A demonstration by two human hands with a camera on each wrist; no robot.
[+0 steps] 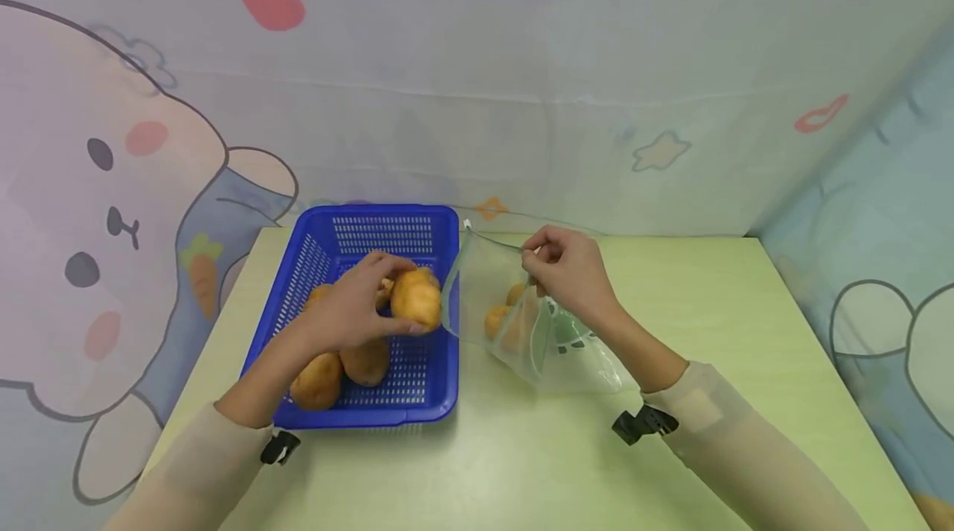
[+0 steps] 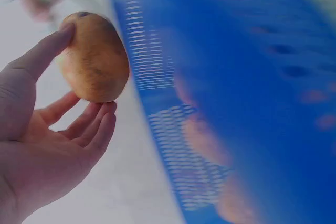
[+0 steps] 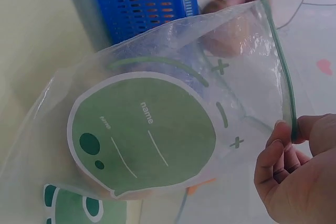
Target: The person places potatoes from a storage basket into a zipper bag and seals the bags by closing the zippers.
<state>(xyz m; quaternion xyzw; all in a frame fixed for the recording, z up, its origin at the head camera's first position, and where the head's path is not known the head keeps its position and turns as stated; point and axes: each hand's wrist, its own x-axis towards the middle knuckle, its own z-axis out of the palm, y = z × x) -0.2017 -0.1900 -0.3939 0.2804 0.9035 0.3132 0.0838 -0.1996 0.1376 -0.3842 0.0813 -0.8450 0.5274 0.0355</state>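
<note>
Above the right side of a blue plastic basket (image 1: 445, 382), my left hand (image 1: 350, 307) holds a potato (image 1: 417, 299) between thumb and fingers. The left wrist view shows the thumb on one side of this potato (image 2: 94, 59) and the fingertips under it. My right hand (image 1: 570, 270) pinches the rim of a clear zip bag (image 1: 477, 266), whose mouth gapes toward the basket. Potatoes (image 1: 498, 321) show through the bag's wall. Its printed green label (image 3: 142, 135) faces the right wrist camera, and the right hand (image 3: 299, 166) grips its green-edged opening.
More potatoes (image 1: 316, 382) lie in the basket, mostly along its left and near side. Basket and bag stand side by side on a pale green table (image 1: 708, 332). Behind the table hangs a printed cloth (image 1: 522, 100); another wall of cloth (image 1: 894, 208) stands at the right.
</note>
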